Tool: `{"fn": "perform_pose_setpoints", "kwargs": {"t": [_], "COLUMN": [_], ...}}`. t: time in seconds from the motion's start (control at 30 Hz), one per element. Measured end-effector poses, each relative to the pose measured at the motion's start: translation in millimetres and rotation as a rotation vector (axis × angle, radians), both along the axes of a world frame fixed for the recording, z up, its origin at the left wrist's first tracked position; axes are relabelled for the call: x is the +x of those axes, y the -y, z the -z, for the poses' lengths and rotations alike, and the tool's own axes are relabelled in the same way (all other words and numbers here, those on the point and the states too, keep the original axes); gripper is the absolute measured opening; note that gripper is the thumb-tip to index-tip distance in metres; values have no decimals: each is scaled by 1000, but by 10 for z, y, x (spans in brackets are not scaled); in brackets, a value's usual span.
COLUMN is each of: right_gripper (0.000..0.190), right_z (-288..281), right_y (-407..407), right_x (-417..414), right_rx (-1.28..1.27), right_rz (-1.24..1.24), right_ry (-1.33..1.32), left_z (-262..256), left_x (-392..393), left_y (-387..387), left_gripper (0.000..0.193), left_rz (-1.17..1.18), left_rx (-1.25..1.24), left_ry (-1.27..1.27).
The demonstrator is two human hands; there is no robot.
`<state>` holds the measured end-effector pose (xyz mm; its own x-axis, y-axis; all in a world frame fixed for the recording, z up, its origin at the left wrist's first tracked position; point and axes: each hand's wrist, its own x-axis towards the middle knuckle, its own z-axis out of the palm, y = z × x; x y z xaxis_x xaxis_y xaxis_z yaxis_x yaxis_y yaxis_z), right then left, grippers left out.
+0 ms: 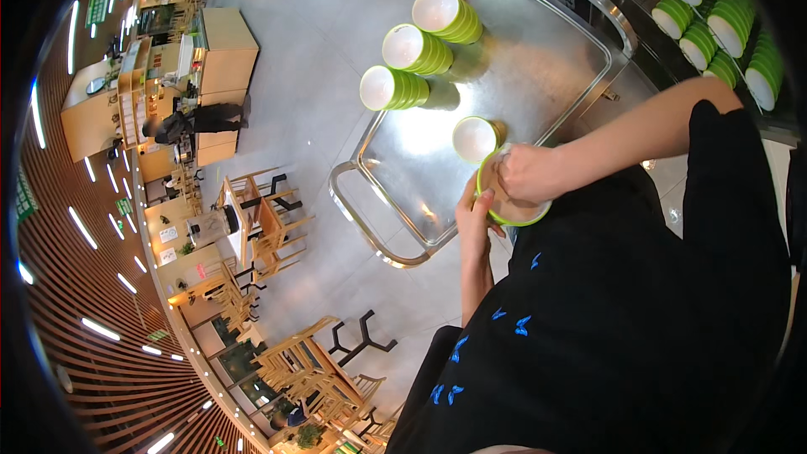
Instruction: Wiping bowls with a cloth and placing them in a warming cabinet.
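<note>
My left hand [474, 209] grips a green bowl [516, 213] with a pale inside, its thumb over the rim and its fingers around the outer wall. Inside that bowl is my right hand [529, 171], curled like a fist against the inner surface. Whether it holds anything is hidden. A single white-lined green bowl [475, 139] sits close by on the stainless steel cart [529, 44]. Farther along the cart top are three stacks of like bowls: a near stack [394, 88], a middle stack [417, 49] and a far stack [447, 16].
Tubular handles stick out at the cart's ends, one handle [378, 241] towards the floor. A wire rack [700, 12] beside my right arm holds many stacked green bowls. Beyond the cart are wooden tables and chairs [271, 221], a counter [227, 50] and a standing person [195, 123].
</note>
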<state>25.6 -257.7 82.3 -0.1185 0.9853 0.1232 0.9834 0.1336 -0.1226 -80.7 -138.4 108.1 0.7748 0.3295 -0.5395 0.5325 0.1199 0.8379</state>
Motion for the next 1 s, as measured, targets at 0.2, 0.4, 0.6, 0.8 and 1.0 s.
{"fn": "perform_pose_setpoints", "kwargs": {"t": [0.2, 0.4, 0.6, 0.8, 1.0], "right_gripper": [32, 26, 19, 15, 36], "right_z": [-401, -533, -575, -562, -566], "right_y": [68, 551, 1009, 608, 213], "right_x": [75, 422, 557, 235, 32], "right_rx": [-325, -325, -30, 549, 879], "right_rz": [68, -147, 519, 618, 316], "right_ry": [-820, -1522, -1589, -1106, -1057], "left_z": [-113, 6, -40, -118, 21], "left_x": [113, 141, 196, 297, 253], "left_y": [47, 0, -94, 36, -43], "left_gripper": [49, 61, 64, 63, 62], "left_rz": [10, -98, -199, -316, -146], "left_rx": [147, 47, -37, -445, -1051], "left_ry": [189, 415, 397, 418, 454]}}
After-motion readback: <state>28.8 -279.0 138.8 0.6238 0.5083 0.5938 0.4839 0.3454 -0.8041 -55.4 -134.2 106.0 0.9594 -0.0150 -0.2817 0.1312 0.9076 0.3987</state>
